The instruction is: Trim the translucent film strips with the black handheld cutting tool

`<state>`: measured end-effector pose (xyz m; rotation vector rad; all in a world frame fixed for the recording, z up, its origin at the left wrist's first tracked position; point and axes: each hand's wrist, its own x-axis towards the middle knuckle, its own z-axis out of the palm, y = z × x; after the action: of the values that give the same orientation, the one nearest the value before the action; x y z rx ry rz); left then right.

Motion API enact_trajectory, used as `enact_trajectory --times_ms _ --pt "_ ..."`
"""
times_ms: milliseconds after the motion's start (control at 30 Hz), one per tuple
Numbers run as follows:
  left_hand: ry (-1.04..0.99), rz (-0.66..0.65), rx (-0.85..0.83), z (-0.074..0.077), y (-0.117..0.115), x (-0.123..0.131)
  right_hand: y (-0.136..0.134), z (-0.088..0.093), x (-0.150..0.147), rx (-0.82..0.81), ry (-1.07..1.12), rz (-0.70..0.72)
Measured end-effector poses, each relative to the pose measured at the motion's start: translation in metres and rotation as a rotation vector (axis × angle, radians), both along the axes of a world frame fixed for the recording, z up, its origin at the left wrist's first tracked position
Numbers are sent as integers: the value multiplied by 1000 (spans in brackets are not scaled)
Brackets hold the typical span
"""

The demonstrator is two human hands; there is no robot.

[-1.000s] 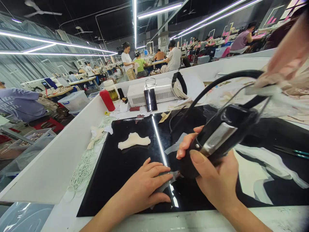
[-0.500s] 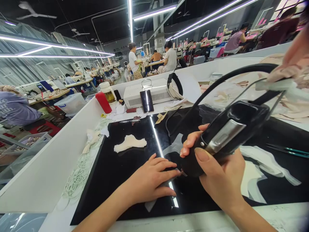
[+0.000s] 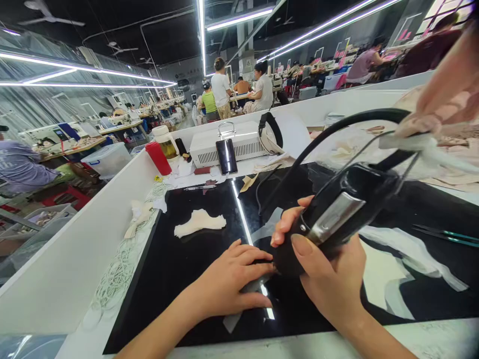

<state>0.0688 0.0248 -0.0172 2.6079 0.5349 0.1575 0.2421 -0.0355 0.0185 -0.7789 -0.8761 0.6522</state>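
My right hand (image 3: 329, 279) is wrapped round a black corded hand tool (image 3: 340, 214) with a silver plate on its side. I cannot make out the tool's kind. Its lower end is over the glossy black board (image 3: 149, 299), just right of my left fingertips. My left hand (image 3: 239, 279) lies palm down, fingers stretched out, on a thin translucent strip (image 3: 232, 323); part of the strip is hidden beneath it. Another sheer grey piece (image 3: 267, 227) lies beyond the fingers. A cream fabric piece (image 3: 200, 223) lies at the left, and cream and white pieces (image 3: 385, 274) lie right of the tool.
Teal-handled tweezers (image 3: 449, 234) lie at the right. A phone (image 3: 226, 156) leans on a white vented box (image 3: 202, 149) at the back, near a red container (image 3: 157, 158). Tangled pale cord (image 3: 116, 271) lines the left wall. Another person's hand (image 3: 437, 104) shows at upper right.
The black tool and my right hand have shifted slightly left, closer to my left fingertips. My left hand has stayed nearly still. The other person's hand at upper right has moved left.
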Motion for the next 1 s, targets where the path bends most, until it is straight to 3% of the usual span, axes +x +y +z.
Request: enact_trajectory --times_ms 667,1000 --pt "12 61 -71 4 -1 -1 4 -11 12 46 -3 7" --pt "20 65 -71 4 -1 0 5 -7 12 48 -13 -20"
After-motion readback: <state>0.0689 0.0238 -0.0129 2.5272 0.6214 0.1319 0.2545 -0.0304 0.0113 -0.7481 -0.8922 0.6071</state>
